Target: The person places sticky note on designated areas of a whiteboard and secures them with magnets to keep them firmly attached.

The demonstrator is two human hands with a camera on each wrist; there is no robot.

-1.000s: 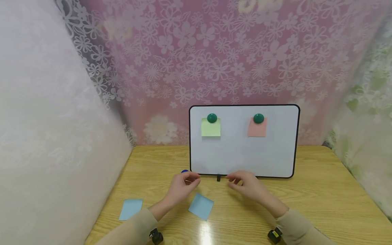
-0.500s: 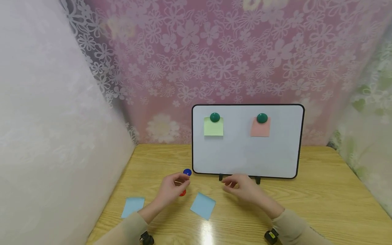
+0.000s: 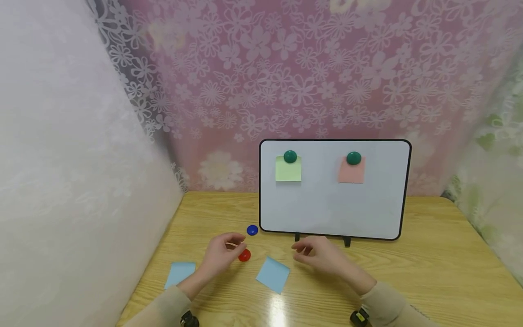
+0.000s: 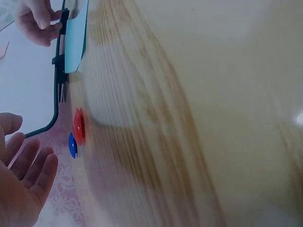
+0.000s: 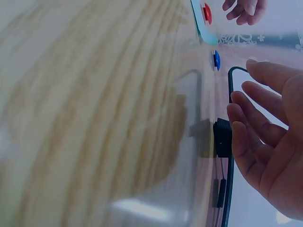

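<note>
My left hand [image 3: 222, 252], fingers loosely bent and holding nothing, hovers over the table beside a red round magnet [image 3: 244, 255]. A blue round magnet [image 3: 252, 230] lies just behind the red one, near the whiteboard's lower left corner. My right hand [image 3: 320, 255] hangs empty in front of the whiteboard [image 3: 327, 209], thumb and fingers apart in the right wrist view. Between the hands a blue sticky note [image 3: 273, 275] lies turned on the table. Green magnets pin a light green sticky note [image 3: 288, 171] and a pink sticky note [image 3: 351, 173] to the board.
A second blue sticky note [image 3: 180, 274] lies at the table's left, near the left forearm. The whiteboard stands on black feet [image 3: 347, 241] towards the back of the wooden table [image 3: 441, 268]. A pink floral curtain [image 3: 286, 68] hangs behind it.
My left hand has moved left and a little towards me, uncovering the blue and red magnets. My right hand has drawn slightly down from the board's lower edge. The head view has shifted slightly.
</note>
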